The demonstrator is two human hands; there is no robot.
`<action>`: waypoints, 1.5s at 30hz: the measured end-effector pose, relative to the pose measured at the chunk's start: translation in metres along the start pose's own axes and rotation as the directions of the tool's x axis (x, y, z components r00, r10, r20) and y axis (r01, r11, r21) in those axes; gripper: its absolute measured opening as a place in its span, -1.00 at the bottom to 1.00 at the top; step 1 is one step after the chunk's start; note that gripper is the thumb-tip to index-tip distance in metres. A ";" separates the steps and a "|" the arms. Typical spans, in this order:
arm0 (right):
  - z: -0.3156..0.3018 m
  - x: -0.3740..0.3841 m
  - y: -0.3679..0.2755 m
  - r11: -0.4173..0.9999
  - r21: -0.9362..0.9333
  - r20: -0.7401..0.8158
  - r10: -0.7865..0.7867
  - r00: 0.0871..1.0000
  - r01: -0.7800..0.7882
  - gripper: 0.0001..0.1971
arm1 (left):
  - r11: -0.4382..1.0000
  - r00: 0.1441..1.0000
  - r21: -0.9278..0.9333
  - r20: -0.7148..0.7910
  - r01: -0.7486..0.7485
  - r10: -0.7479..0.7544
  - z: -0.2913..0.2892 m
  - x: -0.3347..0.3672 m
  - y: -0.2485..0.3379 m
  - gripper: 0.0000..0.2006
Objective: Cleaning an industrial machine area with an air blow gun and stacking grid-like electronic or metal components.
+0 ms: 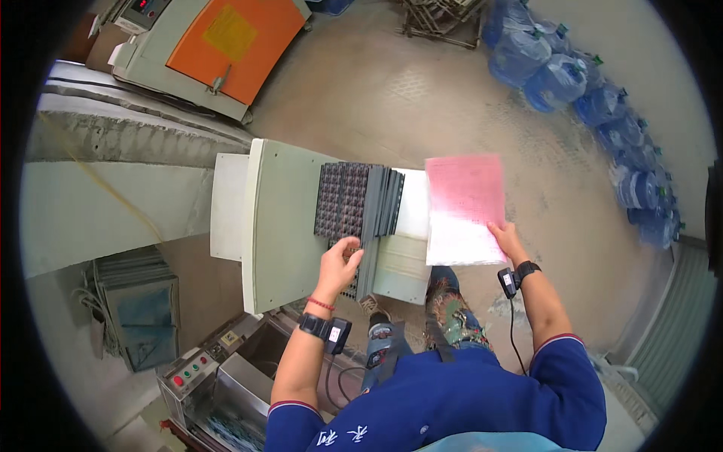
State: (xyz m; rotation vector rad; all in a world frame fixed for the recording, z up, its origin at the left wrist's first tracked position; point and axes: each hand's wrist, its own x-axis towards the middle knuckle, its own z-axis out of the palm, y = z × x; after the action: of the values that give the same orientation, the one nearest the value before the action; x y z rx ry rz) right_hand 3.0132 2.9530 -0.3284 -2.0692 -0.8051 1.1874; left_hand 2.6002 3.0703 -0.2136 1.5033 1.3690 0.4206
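A pink sheet [465, 197], perhaps a paper form in a clear glossy sleeve, is held by my right hand [509, 242] at its lower right edge. The thumb lies on top, and the sheet is to the right of the stand. My left hand [337, 265] is at the near end of a row of dark, gridded panels [343, 200]. Its fingers are curved, with the thumb apart and nothing visible between them. Whether it touches the panels I cannot tell. Long grey strips [374, 196] stand along the panels' right side, on a pale stand [403, 282].
Blue water jugs [557, 79] line the right wall. An orange-doored cabinet [226, 45] stands at the far left, and a metal rack [444, 19] at the far edge. Near left is a machine with coloured buttons [188, 373]. A cable [514, 331] hangs from my right wrist device.
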 end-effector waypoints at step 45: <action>0.105 0.296 -0.343 0.447 -0.546 0.838 0.279 0.469 0.709 -0.56 | 0.539 0.954 0.816 0.047 -0.208 0.296 0.029 0.185 0.046 -0.82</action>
State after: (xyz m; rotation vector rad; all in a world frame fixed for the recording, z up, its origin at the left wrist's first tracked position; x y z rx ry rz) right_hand 2.9733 3.4121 -0.2650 -1.6319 -2.6927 1.8826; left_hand 2.7025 3.2290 -0.2543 2.5096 1.5083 -0.0120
